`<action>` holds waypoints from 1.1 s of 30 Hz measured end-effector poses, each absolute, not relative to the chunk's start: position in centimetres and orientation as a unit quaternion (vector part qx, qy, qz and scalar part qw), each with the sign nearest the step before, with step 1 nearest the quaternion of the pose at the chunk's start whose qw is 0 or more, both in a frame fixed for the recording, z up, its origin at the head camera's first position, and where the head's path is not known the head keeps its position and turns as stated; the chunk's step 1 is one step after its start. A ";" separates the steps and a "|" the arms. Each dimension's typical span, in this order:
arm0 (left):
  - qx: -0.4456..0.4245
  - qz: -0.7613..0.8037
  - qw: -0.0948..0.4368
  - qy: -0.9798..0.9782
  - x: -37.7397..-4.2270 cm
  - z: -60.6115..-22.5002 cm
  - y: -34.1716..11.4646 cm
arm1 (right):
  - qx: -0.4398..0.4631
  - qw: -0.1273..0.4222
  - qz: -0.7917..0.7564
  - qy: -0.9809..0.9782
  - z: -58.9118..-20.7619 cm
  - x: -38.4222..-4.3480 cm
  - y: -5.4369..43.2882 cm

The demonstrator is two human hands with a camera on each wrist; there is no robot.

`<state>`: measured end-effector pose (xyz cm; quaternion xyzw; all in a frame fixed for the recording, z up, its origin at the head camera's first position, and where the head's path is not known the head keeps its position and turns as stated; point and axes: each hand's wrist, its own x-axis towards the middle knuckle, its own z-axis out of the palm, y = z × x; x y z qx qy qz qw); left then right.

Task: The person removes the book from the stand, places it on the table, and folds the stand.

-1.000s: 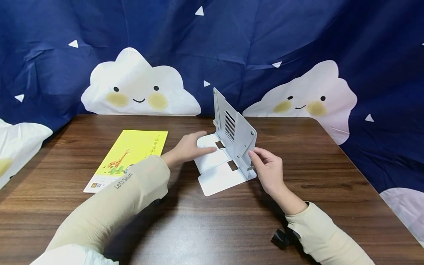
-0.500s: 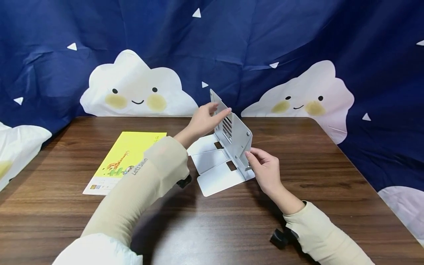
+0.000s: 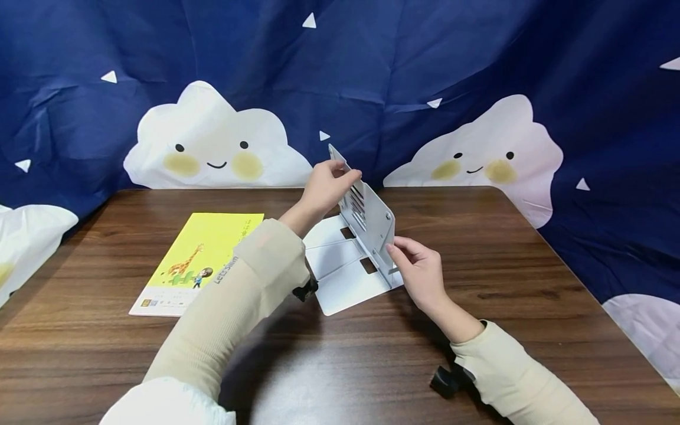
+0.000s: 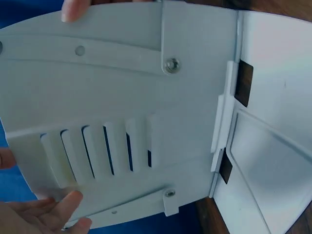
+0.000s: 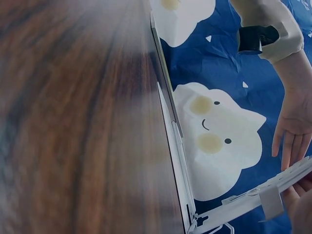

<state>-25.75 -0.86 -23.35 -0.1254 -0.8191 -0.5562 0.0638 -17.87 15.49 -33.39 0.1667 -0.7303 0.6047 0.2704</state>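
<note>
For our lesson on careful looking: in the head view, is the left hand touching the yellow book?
No, the left hand holds the white stand, while the yellow book lies on the table apart from both.

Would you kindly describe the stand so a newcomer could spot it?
On the brown table, look right of the yellow book. The left hand and right hand hold the pale stand; unlike the flat, printed book, it has a slotted panel rising from its base.
</note>
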 end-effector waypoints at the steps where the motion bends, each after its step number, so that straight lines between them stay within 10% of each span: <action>1: -0.121 -0.562 0.062 -0.816 -25.7 -23.4 -0.9 | 0.169 0.269 0.602 -0.732 -33.3 -17.8 15.4; 33: -0.041 -0.745 0.084 -0.660 -22.9 -26.7 -4.4 | 0.260 0.233 0.538 -0.767 -33.8 -16.8 13.3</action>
